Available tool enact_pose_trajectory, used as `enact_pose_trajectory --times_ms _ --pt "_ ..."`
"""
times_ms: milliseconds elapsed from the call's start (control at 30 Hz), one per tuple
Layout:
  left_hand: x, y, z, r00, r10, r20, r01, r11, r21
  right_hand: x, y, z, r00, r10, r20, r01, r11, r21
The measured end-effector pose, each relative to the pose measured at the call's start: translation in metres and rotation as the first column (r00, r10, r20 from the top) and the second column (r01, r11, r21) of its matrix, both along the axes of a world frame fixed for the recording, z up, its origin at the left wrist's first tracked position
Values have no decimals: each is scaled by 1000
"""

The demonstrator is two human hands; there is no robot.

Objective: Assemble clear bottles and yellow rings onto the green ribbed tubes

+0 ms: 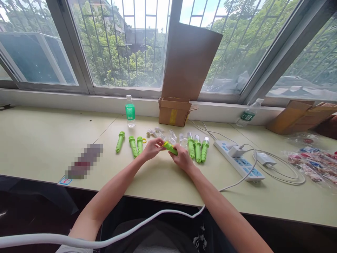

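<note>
Both my hands meet over the table's middle on one green plastic tube with a yellow end (170,148). My left hand (152,148) pinches its yellow end with the fingertips. My right hand (182,159) is wrapped round the green body. Three bare green tubes (133,145) lie to the left of my hands. Three green tubes with clear caps (197,148) lie to the right. Several small clear caps (163,134) are scattered just beyond my hands.
A water bottle with a green label (130,111) and an open cardboard box (174,111) stand by the window sill. A white power strip (240,160) with a charger and cables lies right. Bags of coloured parts (313,162) sit far right. A white cable (131,228) crosses my lap.
</note>
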State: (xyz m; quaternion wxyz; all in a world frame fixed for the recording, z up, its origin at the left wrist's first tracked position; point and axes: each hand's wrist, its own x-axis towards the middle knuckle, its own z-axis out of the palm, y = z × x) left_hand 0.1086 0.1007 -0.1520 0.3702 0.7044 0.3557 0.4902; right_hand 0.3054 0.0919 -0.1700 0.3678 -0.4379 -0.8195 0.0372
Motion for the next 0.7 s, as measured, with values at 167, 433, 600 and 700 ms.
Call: enact_pose_trajectory --times_ms 167,433,600,700 --pt "0 -1 1 999 22 -26 -20 999 43 1 2 -3 999 20 -30 -20 1000 -2" --pt "1 -1 0 999 48 -10 -48 998 35 -1 0 1 996 34 -79 -35 999 -14" --pt "2 -4 4 998 61 -20 -60 997 42 -2 -2 3 991 38 -131 -44 998 -42" --pt "2 -5 7 997 72 -26 -71 996 44 -3 -3 5 981 38 -188 -55 995 -84"
